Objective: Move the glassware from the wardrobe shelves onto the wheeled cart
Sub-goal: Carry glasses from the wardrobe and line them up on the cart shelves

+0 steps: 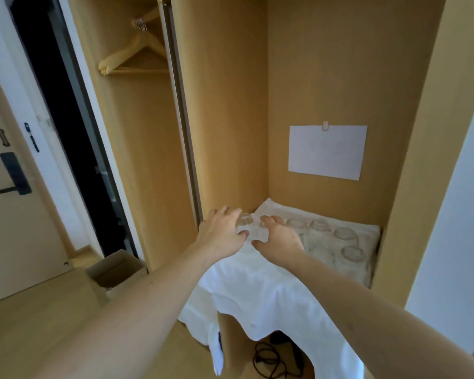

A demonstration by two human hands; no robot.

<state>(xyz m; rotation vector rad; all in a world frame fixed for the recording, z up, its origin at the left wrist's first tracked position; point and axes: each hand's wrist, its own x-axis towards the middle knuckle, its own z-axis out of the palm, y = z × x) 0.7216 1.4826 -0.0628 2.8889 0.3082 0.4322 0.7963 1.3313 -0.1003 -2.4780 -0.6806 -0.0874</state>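
A wardrobe shelf [374,272] set in a light wooden alcove is draped with a rumpled white cloth [260,285] that spills over its front edge. Clear glasses [346,235] stand upside down in rows on the cloth toward the back right corner, close together. One more upturned glass [244,220] sits at the left end of the cloth, near the alcove's side wall.

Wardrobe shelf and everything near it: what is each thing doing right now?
Left hand: open, fingers against a glass.
Right hand: open, reaching over the glasses.
Glasses: upside down on the white cloth.
Hangers: hanging, bare.
Paper sheet: clipped to the back wall.
Cardboard box: open.
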